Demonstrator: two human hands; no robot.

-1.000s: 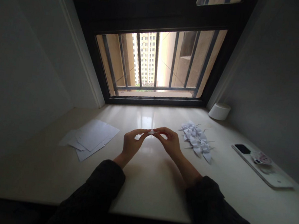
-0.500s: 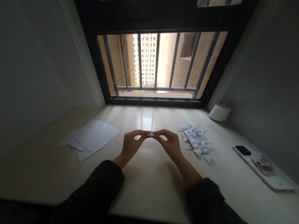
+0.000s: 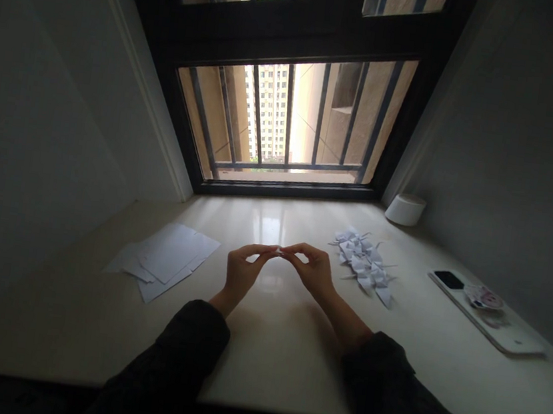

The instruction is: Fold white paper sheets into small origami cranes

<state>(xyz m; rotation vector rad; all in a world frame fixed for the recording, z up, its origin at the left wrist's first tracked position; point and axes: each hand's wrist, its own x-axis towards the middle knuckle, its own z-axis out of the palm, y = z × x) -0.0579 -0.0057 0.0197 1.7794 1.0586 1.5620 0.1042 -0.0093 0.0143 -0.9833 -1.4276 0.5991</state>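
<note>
My left hand [image 3: 242, 271] and my right hand [image 3: 310, 269] meet above the middle of a pale glossy ledge [image 3: 270, 340]. Both pinch a small folded piece of white paper [image 3: 279, 252] between thumb and fingertips. The paper is tiny and mostly hidden by the fingers. Dark sleeves cover both forearms. To the right of my right hand lies a heap of several small folded white paper pieces [image 3: 363, 263]. To the left of my left hand lies a loose stack of flat white sheets [image 3: 164, 259].
A white phone [image 3: 488, 311] with a round sticker lies at the right, near the wall. A small white round container [image 3: 405, 209] stands in the back right corner. A barred window [image 3: 291, 121] closes the far side; grey walls flank both sides.
Both hands have sunk slightly and drawn a little closer together, still pinching the small paper. Nothing else on the ledge has moved.
</note>
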